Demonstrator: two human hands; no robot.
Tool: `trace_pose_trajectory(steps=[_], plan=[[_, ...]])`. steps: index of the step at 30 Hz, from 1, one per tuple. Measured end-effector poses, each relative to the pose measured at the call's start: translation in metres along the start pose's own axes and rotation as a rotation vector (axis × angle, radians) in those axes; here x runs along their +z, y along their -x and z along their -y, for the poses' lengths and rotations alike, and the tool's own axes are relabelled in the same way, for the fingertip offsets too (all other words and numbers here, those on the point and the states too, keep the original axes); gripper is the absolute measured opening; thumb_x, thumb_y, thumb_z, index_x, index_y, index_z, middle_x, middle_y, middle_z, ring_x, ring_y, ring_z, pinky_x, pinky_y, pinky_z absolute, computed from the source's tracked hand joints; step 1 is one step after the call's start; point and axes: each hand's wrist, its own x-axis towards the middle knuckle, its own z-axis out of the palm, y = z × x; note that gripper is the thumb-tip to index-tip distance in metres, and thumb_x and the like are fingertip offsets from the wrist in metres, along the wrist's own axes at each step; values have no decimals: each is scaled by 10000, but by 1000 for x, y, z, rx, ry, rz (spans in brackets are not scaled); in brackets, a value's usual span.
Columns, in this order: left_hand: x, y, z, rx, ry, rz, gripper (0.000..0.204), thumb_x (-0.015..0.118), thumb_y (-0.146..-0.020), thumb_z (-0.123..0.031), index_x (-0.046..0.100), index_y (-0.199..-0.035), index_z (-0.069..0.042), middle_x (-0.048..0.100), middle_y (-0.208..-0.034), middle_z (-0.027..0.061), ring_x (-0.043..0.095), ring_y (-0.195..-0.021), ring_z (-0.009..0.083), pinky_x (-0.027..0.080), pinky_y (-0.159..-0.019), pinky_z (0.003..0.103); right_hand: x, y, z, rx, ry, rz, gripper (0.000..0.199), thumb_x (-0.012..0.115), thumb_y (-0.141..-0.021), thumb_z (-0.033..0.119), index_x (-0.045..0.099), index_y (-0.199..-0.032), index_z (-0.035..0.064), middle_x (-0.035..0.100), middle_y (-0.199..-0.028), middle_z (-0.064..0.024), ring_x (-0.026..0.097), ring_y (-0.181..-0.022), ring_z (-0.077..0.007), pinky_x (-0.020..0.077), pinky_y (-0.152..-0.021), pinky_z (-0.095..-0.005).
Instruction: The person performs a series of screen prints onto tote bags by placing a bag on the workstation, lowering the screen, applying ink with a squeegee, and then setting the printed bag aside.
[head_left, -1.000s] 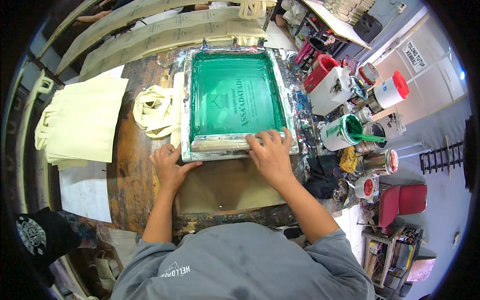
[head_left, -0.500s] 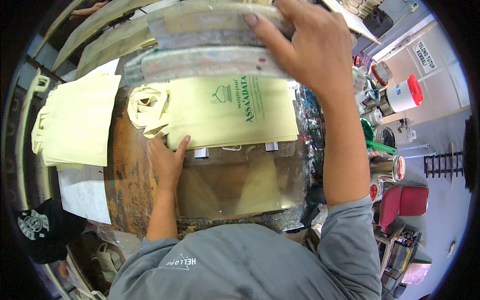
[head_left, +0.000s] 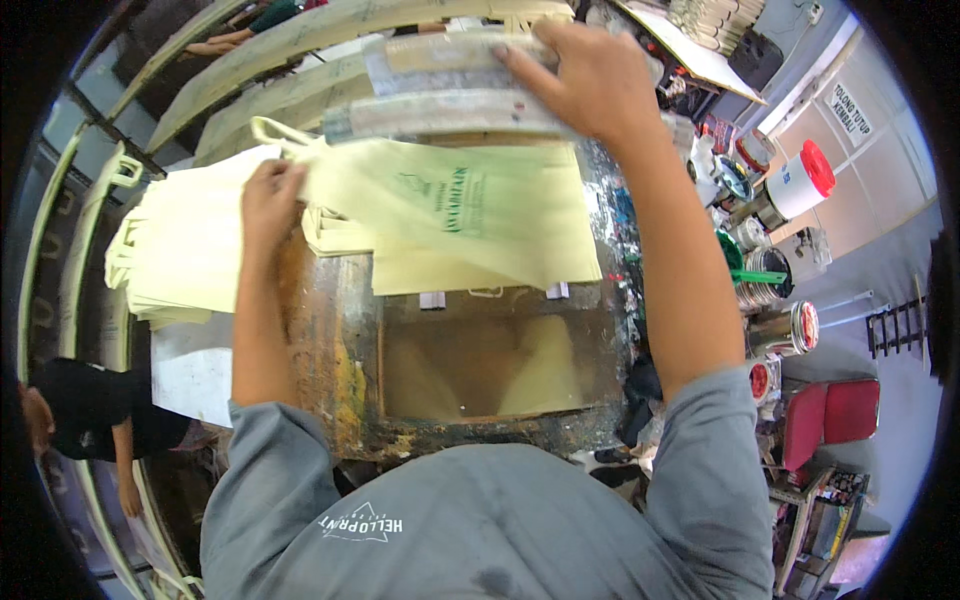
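Note:
My left hand point(head_left: 268, 200) is closed on the handle end of a pale yellow cloth tote bag point(head_left: 510, 190) with green print. That bag is blurred, lifted and slanting over a stack of similar bags point(head_left: 490, 270), whose looped handles lie beside my left wrist. Up at the far edge of the table, my right hand point(head_left: 600, 80) grips a raised screen printing frame point(head_left: 430, 115), seen nearly edge-on and smeared with paint. Another stack of pale yellow bags point(head_left: 190, 235) lies left of my left hand.
The paint-stained table point(head_left: 340, 370) has a glossy panel point(head_left: 480, 370) near me. White paper point(head_left: 195, 375) sits under the left stack. Paint tubs point(head_left: 800, 185) and cans line the right side. A person in black point(head_left: 95, 410) is at left; racks with bags extend beyond.
My left hand has moved from the stack's near left corner up and left, pulling the printed top bag with it. My right hand still holds the frame up. A person has come into view at left.

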Motion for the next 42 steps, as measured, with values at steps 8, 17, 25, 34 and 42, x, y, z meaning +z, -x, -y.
trace_pose_trajectory(steps=[8, 17, 25, 34, 42], plan=[[-291, 7, 195, -510, 131, -131, 397, 789, -989, -325, 721, -1211, -4, 683, -942, 0, 571, -768, 85, 484, -669, 250, 8, 9, -2, 9, -9, -25, 586, 649, -973, 625, 761, -999, 51, 739, -846, -158, 711, -847, -353, 485, -803, -489], [87, 121, -28, 168, -335, 391, 930, 829, -903, -450, 419, -1617, -18, 461, -1630, 244, 419, -1508, 396, 337, -1251, 496, -5, -29, -6, 115, 4, 272, 702, 456, -1050, 721, 548, -706, 117, 547, -623, -38, 505, -591, -191, 462, -624, -414], [238, 180, -45, 657, -355, 610, 1036, 655, -882, -775, 428, -1647, -114, 356, -1701, 239, 256, -1590, 501, 80, -1282, 709, -5, -22, -6, 117, -73, 268, 723, 397, -1048, 789, 501, -759, 134, 482, -707, 9, 442, -629, -143, 381, -556, -311], [159, 117, -74, -158, 200, 178, 1154, 994, -763, -370, 352, -1658, -25, 664, -1337, 191, 710, -1141, 308, 581, -972, 425, -11, -14, 6, 152, 76, 334, 688, 442, -1064, 722, 598, -790, 111, 597, -703, -47, 536, -642, -176, 462, -677, -415], [91, 162, -40, -226, 345, 194, 851, 1000, -749, -279, 615, -1441, 34, 760, -1232, 142, 718, -1116, 219, 552, -1005, 362, 41, 117, 19, 25, -75, 586, 602, 896, -778, 283, 549, -1235, 101, 685, -1132, -133, 662, -1153, -379, 479, -885, -565]])
